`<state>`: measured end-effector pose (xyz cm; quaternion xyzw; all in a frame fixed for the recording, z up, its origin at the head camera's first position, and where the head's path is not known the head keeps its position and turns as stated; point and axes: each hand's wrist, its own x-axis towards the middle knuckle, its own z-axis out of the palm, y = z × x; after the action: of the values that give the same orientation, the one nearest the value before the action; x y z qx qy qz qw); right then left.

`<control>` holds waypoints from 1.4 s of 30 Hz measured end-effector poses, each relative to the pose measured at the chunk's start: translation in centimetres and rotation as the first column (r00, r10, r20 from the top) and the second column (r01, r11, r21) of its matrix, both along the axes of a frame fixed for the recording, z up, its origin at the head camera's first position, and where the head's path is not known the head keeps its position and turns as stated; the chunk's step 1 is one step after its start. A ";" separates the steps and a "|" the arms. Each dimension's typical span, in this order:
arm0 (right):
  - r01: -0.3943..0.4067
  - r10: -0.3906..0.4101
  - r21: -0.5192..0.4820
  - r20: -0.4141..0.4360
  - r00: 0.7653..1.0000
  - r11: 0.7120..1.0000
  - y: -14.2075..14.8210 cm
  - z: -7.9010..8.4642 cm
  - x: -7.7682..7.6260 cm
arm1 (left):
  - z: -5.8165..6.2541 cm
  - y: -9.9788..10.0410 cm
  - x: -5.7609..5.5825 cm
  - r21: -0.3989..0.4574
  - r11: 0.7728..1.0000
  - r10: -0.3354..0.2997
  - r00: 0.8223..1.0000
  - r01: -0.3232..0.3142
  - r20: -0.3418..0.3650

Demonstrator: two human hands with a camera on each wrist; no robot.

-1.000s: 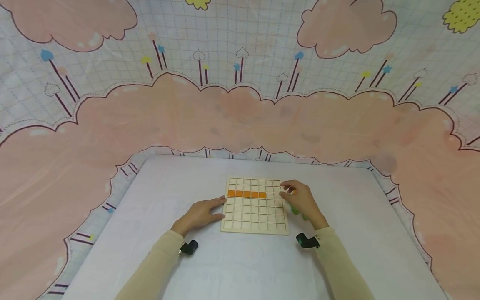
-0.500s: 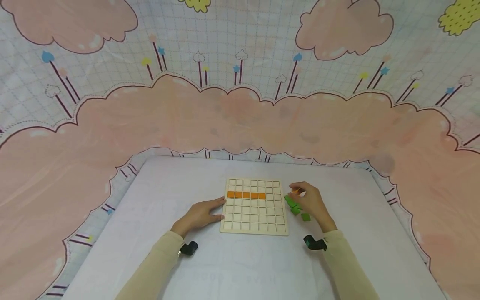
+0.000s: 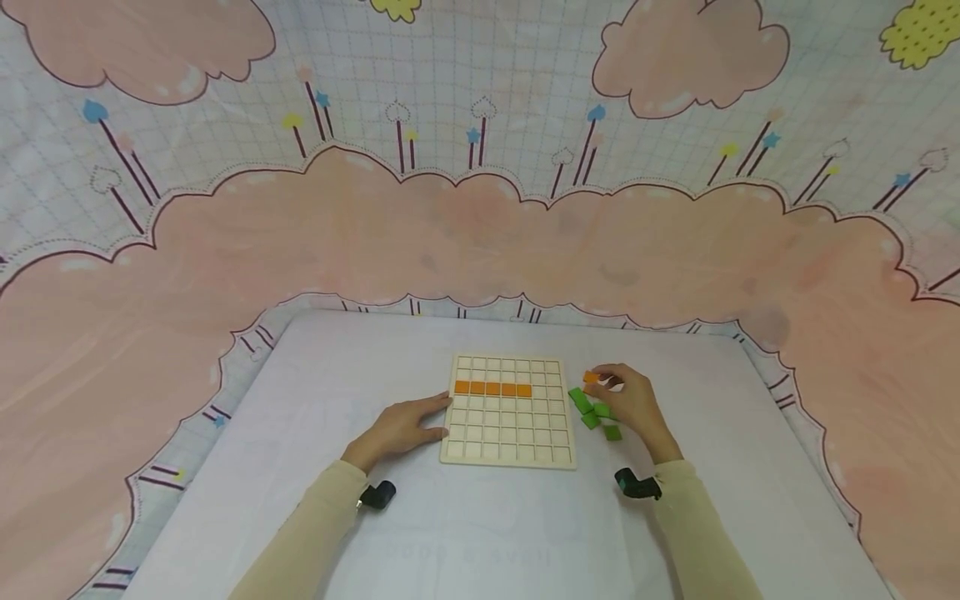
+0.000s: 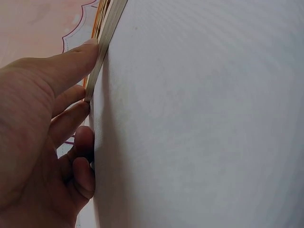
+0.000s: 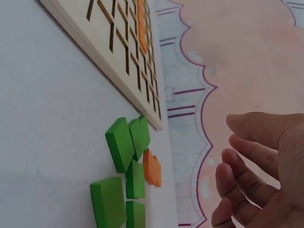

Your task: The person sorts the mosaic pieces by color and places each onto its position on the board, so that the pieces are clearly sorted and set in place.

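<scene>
Overall, one gridded wooden board (image 3: pixel 505 434) lies on the white table (image 3: pixel 465 533), five orange tiles (image 3: pixel 492 389) seated in one row. Beside its right edge lie at least five green tiles (image 3: pixel 590 422) and loose orange (image 5: pixel 152 168), exact counts unclear. The left hand (image 3: pixel 395 427), loosely spread, touches the board's left edge; the right hand (image 3: pixel 628 402), fingers parted, holds nothing near the loose orange.

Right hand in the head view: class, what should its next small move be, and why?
Probably, the right hand should pinch a loose orange tile. In the right wrist view the hand looks empty and apart from that tile, the orange row has free cells at its right end, and the left hand touches the left edge of the board.
</scene>
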<state>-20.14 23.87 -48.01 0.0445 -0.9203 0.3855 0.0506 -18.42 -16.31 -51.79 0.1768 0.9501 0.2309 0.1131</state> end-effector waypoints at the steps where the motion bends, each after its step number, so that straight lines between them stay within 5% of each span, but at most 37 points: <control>1: 0.009 -0.009 -0.004 0.008 1.000 1.000 0.1 0.0 0.0 | 0.0 0.0 0.0 0.002 1.000 0.000 1.000 0.000 -0.001; 22: 0.102 -0.098 -0.018 0.161 0.982 0.995 1.8 -2.5 -1.3 | -0.2 -0.1 0.2 0.004 1.000 0.000 1.000 0.000 -0.002; 42: 0.063 -0.068 0.035 0.181 0.981 0.997 2.0 -3.9 -2.5 | -0.3 0.0 0.0 0.006 1.000 0.005 1.000 -0.005 -0.002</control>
<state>-22.64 25.86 -51.94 -0.0204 -0.9275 0.3727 -0.0215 -18.43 -16.34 -52.04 0.1751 0.9499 0.2338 0.1112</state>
